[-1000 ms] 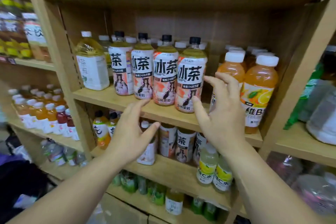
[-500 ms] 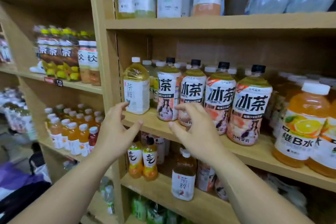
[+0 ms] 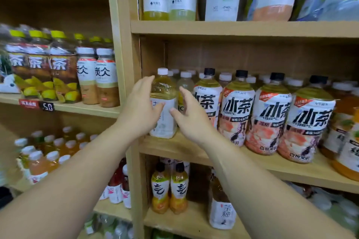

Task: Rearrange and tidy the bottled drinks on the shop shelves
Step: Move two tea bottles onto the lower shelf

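Wooden shelf [image 3: 167, 148] carried the white-capped tea bottle [image 3: 164, 91] at its left end, just beside the upright post [image 3: 134, 60]. Both hands were open with fingers spread. The left hand [image 3: 139, 108] was at the bottle's left side, thumb across its white label, and the right hand [image 3: 192, 114] was just to its right. Whether either actually touched it could not be told. Right of that bottle stood a row of four black-capped iced tea bottles [image 3: 272, 114], with orange vitamin drinks [image 3: 345, 141] beyond them. Behind it stood more white-capped bottles [image 3: 186, 75].
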The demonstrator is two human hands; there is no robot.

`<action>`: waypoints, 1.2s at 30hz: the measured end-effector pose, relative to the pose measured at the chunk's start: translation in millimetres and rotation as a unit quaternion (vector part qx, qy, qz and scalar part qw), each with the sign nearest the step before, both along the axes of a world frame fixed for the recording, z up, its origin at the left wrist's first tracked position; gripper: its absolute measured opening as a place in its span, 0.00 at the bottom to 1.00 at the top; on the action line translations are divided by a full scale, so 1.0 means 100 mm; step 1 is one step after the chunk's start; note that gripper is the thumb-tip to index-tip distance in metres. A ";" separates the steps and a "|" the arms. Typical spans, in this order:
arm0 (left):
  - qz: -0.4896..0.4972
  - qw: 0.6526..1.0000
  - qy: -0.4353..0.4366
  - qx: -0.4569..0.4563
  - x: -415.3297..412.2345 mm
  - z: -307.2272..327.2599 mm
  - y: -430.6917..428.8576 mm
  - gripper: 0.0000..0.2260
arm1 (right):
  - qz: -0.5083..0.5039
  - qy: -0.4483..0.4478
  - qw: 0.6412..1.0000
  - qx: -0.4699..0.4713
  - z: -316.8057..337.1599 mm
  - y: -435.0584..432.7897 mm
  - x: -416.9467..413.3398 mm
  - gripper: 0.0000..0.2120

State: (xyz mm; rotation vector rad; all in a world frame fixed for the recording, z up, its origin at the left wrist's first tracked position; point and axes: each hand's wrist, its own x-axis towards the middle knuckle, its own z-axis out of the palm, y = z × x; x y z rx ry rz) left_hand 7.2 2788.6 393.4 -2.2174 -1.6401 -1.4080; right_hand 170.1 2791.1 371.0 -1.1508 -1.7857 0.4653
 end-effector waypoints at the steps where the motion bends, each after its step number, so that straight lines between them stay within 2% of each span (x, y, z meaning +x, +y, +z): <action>1: -0.009 1.000 -0.002 -0.005 -0.02 0.01 0.01 0.32 | -0.005 0.007 1.000 -0.006 0.00 0.08 -0.07 0.31; 4: -0.029 0.999 -0.020 -0.005 -0.09 -0.01 0.02 0.31 | -0.029 0.013 0.999 -0.032 -0.04 0.32 -0.25 0.29; 8: -0.077 0.995 -0.056 -0.011 -0.24 -0.09 0.01 0.31 | -0.073 0.015 0.996 -0.045 -0.09 0.47 -0.40 0.45; 10: -0.097 0.992 -0.075 -0.012 -0.31 -0.15 -0.01 0.31 | -0.095 0.014 0.995 -0.032 -0.13 0.47 -0.43 0.48; 14: -0.122 0.986 -0.114 0.003 -0.38 -0.26 -0.08 0.30 | -0.116 0.021 0.993 0.025 -0.19 0.39 -0.42 0.46; 17: -0.121 0.980 -0.155 0.003 -0.42 -0.32 -0.09 0.28 | -0.077 0.035 0.995 0.051 -0.21 0.33 -0.41 0.44; 22: -0.140 0.973 -0.182 0.023 -0.46 -0.39 -0.19 0.23 | -0.011 0.102 0.994 0.042 -0.24 -0.14 -0.28 0.42; 25: -0.214 0.957 -0.190 -0.052 -0.43 -0.47 -0.31 0.28 | 0.022 0.108 0.994 0.029 -0.25 -0.55 -0.09 0.41; 27: -0.298 0.923 -0.212 -0.122 -0.38 -0.55 -0.40 0.37 | 0.038 0.092 0.995 0.015 -0.25 -0.76 0.04 0.42; 30: -0.381 0.872 -0.234 -0.197 -0.28 -0.73 -0.50 0.41 | 0.076 0.073 0.994 -0.027 -0.43 -0.91 0.20 0.41; 36: -0.359 0.846 -0.269 -0.288 -0.20 -1.58 -0.70 0.38 | 0.094 0.091 0.975 -0.177 -1.31 -1.06 0.41 0.44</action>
